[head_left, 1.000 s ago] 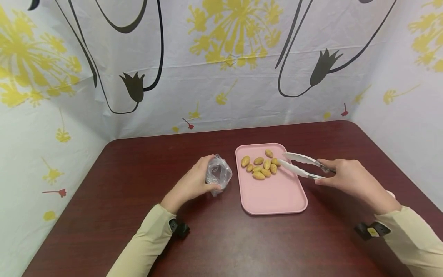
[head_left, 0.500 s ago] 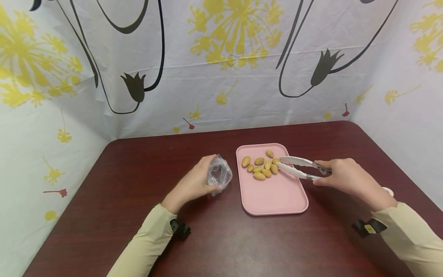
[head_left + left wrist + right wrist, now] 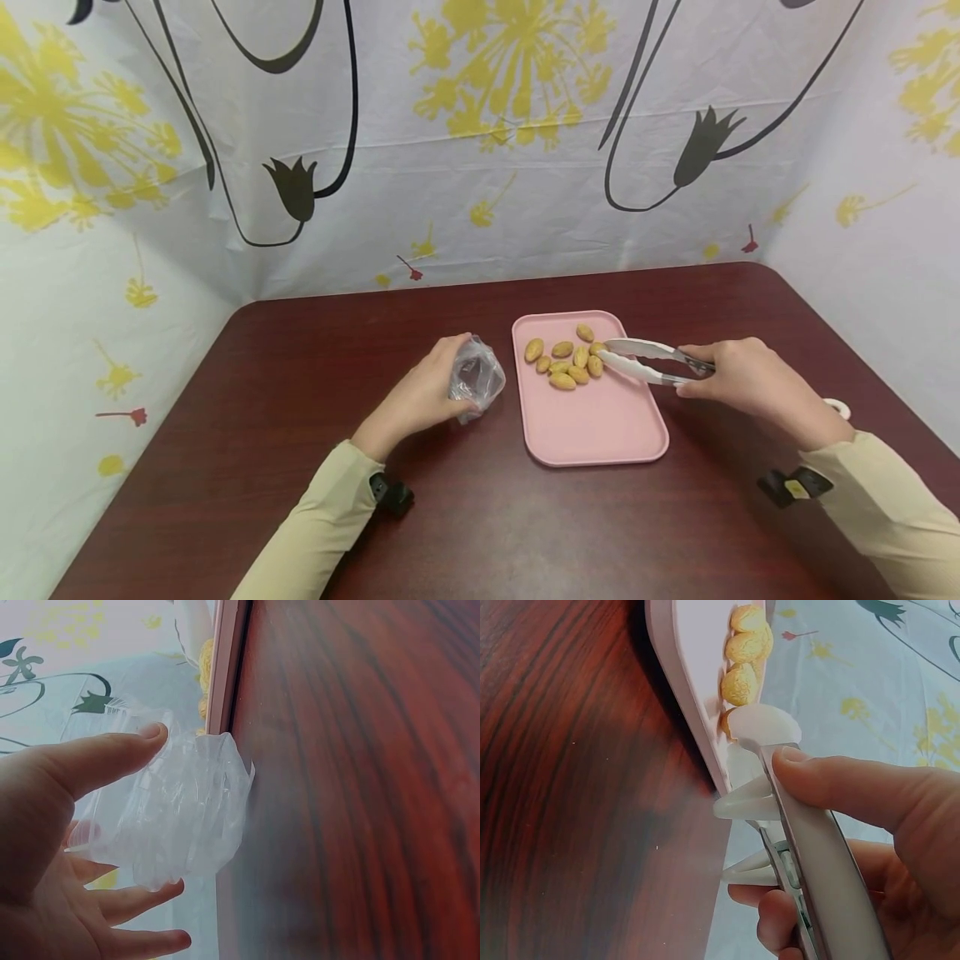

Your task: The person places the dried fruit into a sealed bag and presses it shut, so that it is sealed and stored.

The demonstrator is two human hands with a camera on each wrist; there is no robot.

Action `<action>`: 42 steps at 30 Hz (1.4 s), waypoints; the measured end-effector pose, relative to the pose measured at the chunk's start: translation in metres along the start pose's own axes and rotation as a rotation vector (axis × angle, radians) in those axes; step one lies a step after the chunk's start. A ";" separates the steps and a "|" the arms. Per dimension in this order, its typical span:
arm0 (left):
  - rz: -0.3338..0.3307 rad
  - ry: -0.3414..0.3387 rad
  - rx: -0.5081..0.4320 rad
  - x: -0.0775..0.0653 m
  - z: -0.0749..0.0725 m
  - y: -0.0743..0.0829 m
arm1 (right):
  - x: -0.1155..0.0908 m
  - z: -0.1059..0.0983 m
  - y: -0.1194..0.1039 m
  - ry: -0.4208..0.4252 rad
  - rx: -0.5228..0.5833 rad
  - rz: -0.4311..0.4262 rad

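My left hand [image 3: 416,393] holds a clear plastic bag [image 3: 477,379] left of the pink tray [image 3: 592,429], with the bag's mouth spread upward. In the left wrist view, the thumb lies along the crinkled bag [image 3: 187,810] and some fingers extend below it. Several yellow-brown oval nut-like pieces [image 3: 577,374] lie in the tray's far half. My right hand [image 3: 750,379] grips tongs [image 3: 633,367] with white tips. The spread tips reach over the tray's right rim, beside the rightmost piece [image 3: 597,348]. Whether they touch it, I cannot tell.
A dark red-brown wooden table [image 3: 480,533] bears the tray. Patterned white cloth [image 3: 465,208] stands behind and at both sides. A small white ring [image 3: 837,407] shows beyond the right wrist. Black wrist cameras sit on both sleeves.
My right hand has moved slightly left, bringing the tong tips closer around the rightmost oval piece. The left hand and bag stay nearly in place.
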State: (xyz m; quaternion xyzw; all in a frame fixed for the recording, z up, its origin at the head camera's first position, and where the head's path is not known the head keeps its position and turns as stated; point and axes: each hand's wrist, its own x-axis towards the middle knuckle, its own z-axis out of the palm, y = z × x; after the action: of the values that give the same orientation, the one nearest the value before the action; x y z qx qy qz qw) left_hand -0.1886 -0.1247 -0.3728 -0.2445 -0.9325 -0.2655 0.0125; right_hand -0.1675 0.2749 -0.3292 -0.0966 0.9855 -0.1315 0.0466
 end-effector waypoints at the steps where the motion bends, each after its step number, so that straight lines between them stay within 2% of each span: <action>1: 0.003 -0.001 -0.001 0.000 0.000 0.000 | 0.000 0.000 0.000 0.001 -0.003 0.000; 13: -0.001 0.024 0.005 -0.001 0.001 0.002 | -0.002 0.001 0.004 0.005 -0.018 -0.009; 22: -0.002 0.012 0.007 -0.001 0.002 0.001 | -0.005 -0.002 0.004 0.005 0.008 0.004; 30: 0.000 0.011 0.011 -0.001 0.002 0.002 | -0.008 -0.003 0.000 0.014 0.032 0.019; 37: 0.013 0.018 0.020 -0.001 0.002 0.001 | -0.010 -0.004 -0.007 0.037 0.031 -0.005; 42: -0.003 0.015 0.020 0.000 0.001 0.001 | -0.011 -0.005 -0.013 0.053 0.039 -0.031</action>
State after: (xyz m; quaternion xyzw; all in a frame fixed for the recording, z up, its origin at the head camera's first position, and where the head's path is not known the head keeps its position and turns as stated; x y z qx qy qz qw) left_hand -0.1880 -0.1234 -0.3735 -0.2410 -0.9353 -0.2581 0.0216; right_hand -0.1551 0.2664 -0.3200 -0.1072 0.9820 -0.1540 0.0204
